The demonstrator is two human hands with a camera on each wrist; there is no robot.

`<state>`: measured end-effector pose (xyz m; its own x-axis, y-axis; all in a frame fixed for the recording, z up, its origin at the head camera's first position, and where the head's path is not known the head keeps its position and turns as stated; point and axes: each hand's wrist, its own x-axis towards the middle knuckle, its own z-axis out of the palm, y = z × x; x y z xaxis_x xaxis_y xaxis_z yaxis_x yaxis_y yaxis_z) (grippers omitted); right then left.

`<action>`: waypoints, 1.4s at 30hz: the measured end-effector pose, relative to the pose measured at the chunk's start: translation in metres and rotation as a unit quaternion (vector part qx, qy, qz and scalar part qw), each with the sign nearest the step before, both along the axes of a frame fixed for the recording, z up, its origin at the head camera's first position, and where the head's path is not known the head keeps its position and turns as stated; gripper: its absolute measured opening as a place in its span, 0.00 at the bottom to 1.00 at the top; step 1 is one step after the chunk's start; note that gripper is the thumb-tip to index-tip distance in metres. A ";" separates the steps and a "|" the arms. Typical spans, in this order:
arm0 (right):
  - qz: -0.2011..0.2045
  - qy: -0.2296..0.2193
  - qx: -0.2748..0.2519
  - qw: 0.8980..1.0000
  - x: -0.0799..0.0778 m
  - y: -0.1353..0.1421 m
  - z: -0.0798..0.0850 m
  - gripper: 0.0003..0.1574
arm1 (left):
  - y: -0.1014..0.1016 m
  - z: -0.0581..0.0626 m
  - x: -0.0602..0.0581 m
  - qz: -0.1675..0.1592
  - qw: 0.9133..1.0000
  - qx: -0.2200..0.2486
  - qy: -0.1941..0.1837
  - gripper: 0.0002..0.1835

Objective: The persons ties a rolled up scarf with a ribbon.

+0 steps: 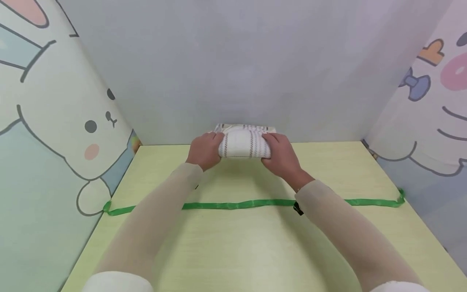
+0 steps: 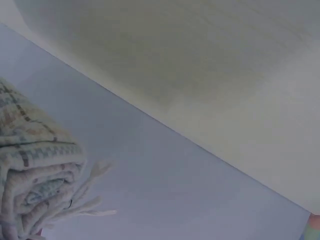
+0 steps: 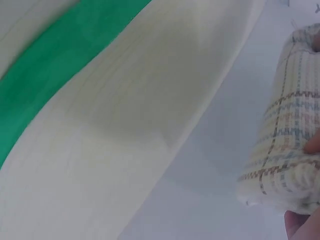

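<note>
A rolled-up scarf (image 1: 238, 144), white with woven plaid lines, is held near the table's far edge, with a soft shadow on the tabletop beneath it. My left hand (image 1: 206, 151) grips its left end, and my right hand (image 1: 281, 156) grips the right end. In the left wrist view the scarf (image 2: 40, 165) shows its spiral layers end-on, with twisted fringe strands hanging loose. Seen from the right wrist, brown and blue lines cross the scarf (image 3: 285, 130), and fingertips (image 3: 314, 144) of the right hand press on its side.
A green ribbon (image 1: 233, 205) runs across the pale yellow table (image 1: 233, 251), below both forearms. Behind the table stands a plain grey-white wall (image 1: 240, 61). Cartoon-printed panels flank it, with a rabbit (image 1: 73, 117) on the left side.
</note>
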<state>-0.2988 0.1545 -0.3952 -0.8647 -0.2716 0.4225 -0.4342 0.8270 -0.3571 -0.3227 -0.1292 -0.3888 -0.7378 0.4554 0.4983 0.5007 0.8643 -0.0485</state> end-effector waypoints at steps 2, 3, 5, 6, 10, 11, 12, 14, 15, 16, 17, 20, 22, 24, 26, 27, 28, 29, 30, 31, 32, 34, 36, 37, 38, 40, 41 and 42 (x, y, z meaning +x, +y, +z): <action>0.005 0.010 -0.001 1.000 0.007 0.001 0.004 0.45 | -0.003 0.004 0.003 -0.014 1.000 0.005 0.013 0.22; 0.009 0.015 -0.005 1.000 0.010 0.002 0.006 0.46 | -0.004 0.005 0.005 -0.019 1.000 0.008 0.021 0.22; 0.017 0.029 -0.015 0.999 0.016 0.003 0.009 0.46 | -0.006 0.008 0.008 -0.027 0.999 0.011 0.039 0.23; 0.020 0.038 -0.020 0.999 0.019 0.004 0.010 0.47 | -0.007 0.010 0.010 -0.031 0.998 0.011 0.047 0.23; 0.038 0.088 -0.051 0.994 0.029 0.008 0.009 0.46 | -0.010 0.016 0.016 -0.046 0.996 0.004 0.071 0.24; 0.044 0.105 -0.059 0.992 0.031 0.009 0.007 0.46 | -0.010 0.018 0.018 -0.052 0.996 0.003 0.075 0.24; 0.051 0.123 -0.065 0.989 0.032 0.010 0.006 0.45 | -0.011 0.020 0.019 -0.058 0.995 0.003 0.078 0.24; 0.070 0.163 -0.072 0.981 0.035 0.012 0.005 0.44 | -0.013 0.023 0.023 -0.069 0.994 0.008 0.088 0.24; 0.080 0.183 -0.073 0.977 0.036 0.013 0.005 0.44 | -0.014 0.025 0.025 -0.074 0.993 0.012 0.093 0.23; 0.089 0.202 -0.074 0.973 0.038 0.013 0.005 0.44 | -0.015 0.026 0.028 -0.080 0.992 0.018 0.099 0.23; 0.099 0.219 -0.075 0.968 0.039 0.014 0.006 0.44 | -0.017 0.028 0.030 -0.085 0.991 0.023 0.105 0.22; 0.125 0.265 -0.082 0.953 0.045 0.013 0.009 0.42 | -0.021 0.032 0.036 -0.101 0.987 0.040 0.123 0.20; 0.138 0.292 -0.095 0.942 0.049 0.012 0.012 0.41 | -0.023 0.034 0.041 -0.112 0.984 0.052 0.132 0.19; 0.148 0.320 -0.112 0.929 0.053 0.011 0.016 0.39 | -0.026 0.036 0.045 -0.122 0.981 0.061 0.139 0.19; 0.155 0.347 -0.128 0.916 0.057 0.009 0.019 0.38 | -0.029 0.038 0.050 -0.133 0.978 0.071 0.147 0.19; 0.159 0.359 -0.135 0.910 0.059 0.008 0.021 0.37 | -0.030 0.039 0.052 -0.138 0.976 0.075 0.150 0.19; 0.162 0.371 -0.139 0.904 0.061 0.007 0.024 0.37 | -0.031 0.040 0.055 -0.142 0.974 0.080 0.154 0.19; 0.165 0.382 -0.141 0.898 0.063 0.006 0.026 0.38 | -0.032 0.041 0.057 -0.147 0.973 0.084 0.159 0.20; 0.169 0.393 -0.141 0.893 0.064 0.005 0.028 0.38 | -0.033 0.042 0.059 -0.153 0.970 0.090 0.163 0.20; 0.172 0.403 -0.141 0.888 0.066 0.005 0.031 0.39 | -0.033 0.044 0.061 -0.160 0.968 0.096 0.168 0.20; 0.176 0.413 -0.138 0.883 0.068 0.005 0.034 0.39 | -0.034 0.045 0.063 -0.167 0.966 0.101 0.171 0.20; 0.185 0.429 -0.131 0.874 0.071 0.005 0.039 0.38 | -0.034 0.046 0.067 -0.182 0.961 0.111 0.178 0.18; 0.201 0.442 -0.117 0.866 0.074 0.007 0.044 0.36 | -0.033 0.047 0.070 -0.198 0.955 0.120 0.185 0.16; 0.209 0.447 -0.107 0.863 0.076 0.007 0.047 0.34 | -0.032 0.048 0.072 -0.206 0.952 0.123 0.189 0.15; 0.218 0.452 -0.093 0.860 0.077 0.008 0.049 0.33 | -0.031 0.048 0.073 -0.211 0.951 0.125 0.190 0.15; 0.241 0.463 -0.060 0.851 0.079 0.010 0.052 0.30 | -0.030 0.047 0.075 -0.223 0.947 0.125 0.194 0.16; 0.253 0.471 -0.040 0.844 0.080 0.012 0.053 0.29 | -0.030 0.046 0.075 -0.228 0.946 0.122 0.196 0.16; 0.265 0.476 -0.021 0.838 0.081 0.013 0.052 0.28 | -0.030 0.044 0.076 -0.234 0.945 0.120 0.196 0.17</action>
